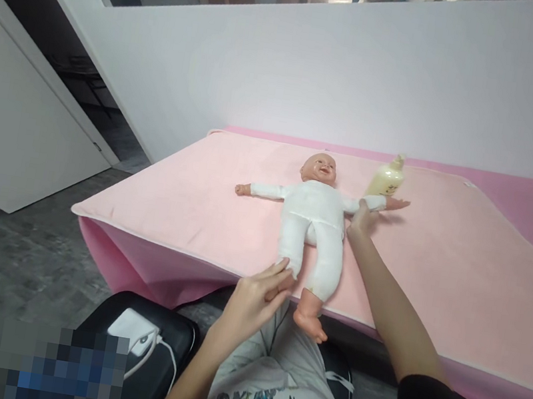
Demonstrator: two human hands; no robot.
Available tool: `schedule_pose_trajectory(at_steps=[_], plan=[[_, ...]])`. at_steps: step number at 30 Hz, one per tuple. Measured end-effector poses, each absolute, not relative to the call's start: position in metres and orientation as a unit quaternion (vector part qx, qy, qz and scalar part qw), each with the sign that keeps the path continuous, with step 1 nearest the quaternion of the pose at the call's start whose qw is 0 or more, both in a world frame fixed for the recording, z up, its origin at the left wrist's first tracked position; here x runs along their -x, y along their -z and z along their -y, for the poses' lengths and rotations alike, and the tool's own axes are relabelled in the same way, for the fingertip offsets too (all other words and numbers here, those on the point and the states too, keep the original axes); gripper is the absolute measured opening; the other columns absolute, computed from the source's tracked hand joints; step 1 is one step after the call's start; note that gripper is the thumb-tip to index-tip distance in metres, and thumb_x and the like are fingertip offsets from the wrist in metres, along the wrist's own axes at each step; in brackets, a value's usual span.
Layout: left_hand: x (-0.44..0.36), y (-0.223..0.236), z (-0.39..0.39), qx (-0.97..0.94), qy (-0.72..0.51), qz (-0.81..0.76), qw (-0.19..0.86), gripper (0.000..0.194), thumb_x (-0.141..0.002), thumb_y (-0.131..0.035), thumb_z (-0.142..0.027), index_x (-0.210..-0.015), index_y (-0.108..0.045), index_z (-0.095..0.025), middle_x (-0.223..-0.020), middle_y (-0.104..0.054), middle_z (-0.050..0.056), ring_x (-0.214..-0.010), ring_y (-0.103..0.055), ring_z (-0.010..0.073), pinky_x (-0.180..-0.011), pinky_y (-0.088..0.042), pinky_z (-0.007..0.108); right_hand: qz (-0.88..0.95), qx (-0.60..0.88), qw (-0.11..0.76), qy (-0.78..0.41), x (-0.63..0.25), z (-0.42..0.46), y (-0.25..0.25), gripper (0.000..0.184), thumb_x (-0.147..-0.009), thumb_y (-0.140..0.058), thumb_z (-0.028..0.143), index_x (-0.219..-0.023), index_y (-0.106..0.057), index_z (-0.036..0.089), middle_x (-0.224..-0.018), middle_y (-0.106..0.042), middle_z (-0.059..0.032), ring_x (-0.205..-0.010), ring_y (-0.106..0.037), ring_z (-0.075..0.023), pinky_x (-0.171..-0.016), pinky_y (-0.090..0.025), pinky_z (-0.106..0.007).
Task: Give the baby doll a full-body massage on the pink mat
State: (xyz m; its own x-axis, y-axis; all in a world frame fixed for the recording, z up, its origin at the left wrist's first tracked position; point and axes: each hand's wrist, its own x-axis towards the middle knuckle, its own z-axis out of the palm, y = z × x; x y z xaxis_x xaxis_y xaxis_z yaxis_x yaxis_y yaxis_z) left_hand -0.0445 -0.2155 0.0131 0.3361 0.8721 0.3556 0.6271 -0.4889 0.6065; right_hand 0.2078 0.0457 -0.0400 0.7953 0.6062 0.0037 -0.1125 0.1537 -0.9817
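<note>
A baby doll with a white cloth body and bare plastic head, hands and feet lies on its back, arms spread. Its feet point at me, and one foot hangs past the edge of the pink sheet. My left hand is closed around the doll's leg on the left, at the ankle, and mostly hides that foot. Around the doll's arm on the right, near the elbow, my right hand is closed with the thumb on top. Just behind that arm stands a pale yellow pump bottle.
A white wall rises behind the covered table. At lower left, a black stool bears a white device with a cable. A blurred patch covers the bottom left corner. A white door is at far left.
</note>
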Motion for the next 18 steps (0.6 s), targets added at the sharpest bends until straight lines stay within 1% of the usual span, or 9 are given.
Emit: schedule_pose_trajectory(at_steps=[2,4,7,9,11,12,15,16,18], plan=[[0.043,-0.019,0.206,-0.786,-0.363,-0.467,0.179,0.035,-0.088,-0.055,-0.024,-0.123,-0.063,-0.022,-0.136,-0.054,0.004,-0.121,-0.057,0.0209,-0.104,-0.049,0.034,0.223,0.598,0.735,-0.229,-0.208,-0.045,0.041,0.027,-0.071,-0.053,0.032,-0.096,-0.051,0.02,-0.097,-0.062,-0.0033,-0.087,-0.059,-0.0179,-0.078,-0.049,-0.032],[0.041,-0.029,0.178,-0.771,-0.41,-0.46,0.16,0.036,-0.088,-0.057,-0.027,-0.123,-0.063,-0.023,-0.137,-0.054,0.004,-0.123,-0.056,0.021,-0.106,-0.047,0.034,0.291,0.601,0.72,-0.188,-0.207,-0.04,0.038,0.026,-0.069,-0.055,0.032,-0.092,-0.054,0.019,-0.091,-0.062,-0.0026,-0.082,-0.058,-0.0179,-0.079,-0.048,-0.033],[0.035,-0.037,0.12,-0.756,-0.452,-0.454,0.133,0.037,-0.085,-0.06,-0.027,-0.122,-0.063,-0.023,-0.137,-0.054,0.003,-0.126,-0.053,0.0216,-0.108,-0.046,0.035,0.476,0.602,0.634,-0.101,-0.201,-0.025,0.03,0.024,-0.066,-0.051,0.022,-0.087,-0.062,0.018,-0.087,-0.064,-0.0037,-0.082,-0.056,-0.0188,-0.083,-0.045,-0.034],[0.03,-0.033,0.088,-0.752,-0.456,-0.456,0.135,0.036,-0.085,-0.059,-0.022,-0.121,-0.064,-0.021,-0.137,-0.054,0.004,-0.126,-0.054,0.0217,-0.108,-0.045,0.036,0.571,0.586,0.571,-0.064,-0.197,-0.016,0.025,0.034,-0.062,-0.046,0.015,-0.089,-0.066,0.018,-0.093,-0.067,-0.0058,-0.088,-0.056,-0.0202,-0.085,-0.044,-0.034],[0.028,-0.025,0.075,-0.755,-0.451,-0.455,0.142,0.038,-0.084,-0.058,-0.018,-0.122,-0.063,-0.019,-0.139,-0.052,0.006,-0.126,-0.053,0.0217,-0.108,-0.044,0.036,0.593,0.58,0.556,-0.056,-0.194,-0.011,0.021,0.042,-0.06,-0.044,0.013,-0.094,-0.068,0.018,-0.098,-0.068,-0.0063,-0.092,-0.057,-0.0207,-0.086,-0.043,-0.034],[0.029,-0.021,0.077,-0.758,-0.447,-0.453,0.146,0.039,-0.085,-0.058,-0.018,-0.123,-0.062,-0.019,-0.14,-0.051,0.006,-0.127,-0.052,0.0216,-0.108,-0.044,0.036,0.576,0.586,0.566,-0.062,-0.194,-0.011,0.021,0.041,-0.061,-0.044,0.014,-0.094,-0.068,0.018,-0.097,-0.068,-0.0059,-0.091,-0.057,-0.0206,-0.085,-0.044,-0.033],[0.036,-0.015,0.115,-0.767,-0.431,-0.448,0.157,0.04,-0.087,-0.056,-0.021,-0.127,-0.059,-0.021,-0.142,-0.048,0.005,-0.128,-0.051,0.0207,-0.107,-0.045,0.034,0.459,0.616,0.632,-0.103,-0.196,-0.017,0.023,0.027,-0.066,-0.052,0.024,-0.089,-0.064,0.018,-0.088,-0.067,-0.0039,-0.082,-0.057,-0.0197,-0.082,-0.046,-0.034],[0.039,-0.013,0.134,-0.767,-0.427,-0.451,0.16,0.04,-0.088,-0.055,-0.023,-0.128,-0.059,-0.022,-0.142,-0.048,0.004,-0.128,-0.051,0.0205,-0.107,-0.045,0.034,0.41,0.618,0.66,-0.121,-0.198,-0.02,0.024,0.025,-0.066,-0.055,0.028,-0.088,-0.062,0.018,-0.088,-0.067,-0.0038,-0.081,-0.057,-0.0196,-0.082,-0.046,-0.034],[0.044,-0.008,0.173,-0.766,-0.409,-0.467,0.165,0.038,-0.088,-0.055,-0.023,-0.126,-0.06,-0.022,-0.14,-0.051,0.004,-0.127,-0.052,0.0202,-0.107,-0.046,0.033,0.317,0.607,0.71,-0.162,-0.202,-0.028,0.028,0.028,-0.067,-0.056,0.031,-0.091,-0.057,0.018,-0.095,-0.066,-0.0054,-0.084,-0.059,-0.0197,-0.082,-0.048,-0.035]])
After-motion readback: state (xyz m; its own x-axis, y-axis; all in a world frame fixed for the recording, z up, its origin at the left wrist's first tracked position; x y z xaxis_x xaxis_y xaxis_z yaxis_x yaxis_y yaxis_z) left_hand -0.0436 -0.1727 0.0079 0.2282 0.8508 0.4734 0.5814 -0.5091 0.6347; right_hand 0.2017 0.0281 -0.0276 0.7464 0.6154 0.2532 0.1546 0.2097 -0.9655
